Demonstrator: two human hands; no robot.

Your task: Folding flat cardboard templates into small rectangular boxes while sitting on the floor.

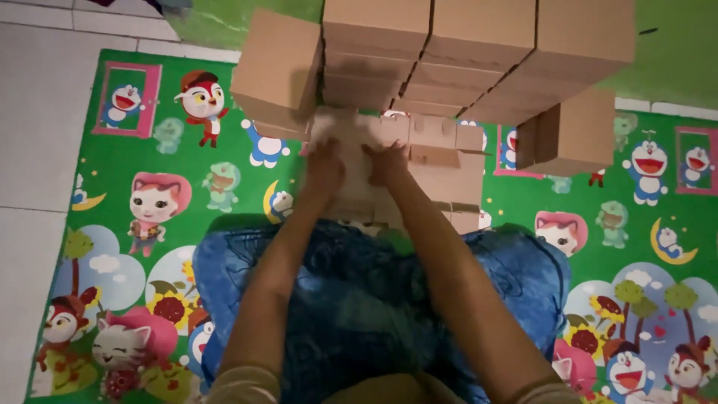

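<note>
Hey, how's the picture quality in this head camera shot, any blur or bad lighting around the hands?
Head view: the left hand and right hand are smeared by motion blur, so their fingers cannot be made out; the flat cardboard piece under them looks soft and washed out; the stacked cardboard boxes are evenly lit; the cartoon mat stays fairly sharp.

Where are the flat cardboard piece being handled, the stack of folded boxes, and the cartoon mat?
flat cardboard piece (437, 168), head view, its right half.
stack of folded boxes (479, 45), head view, a top box's face.
cartoon mat (127, 172), head view, left green area.
</note>
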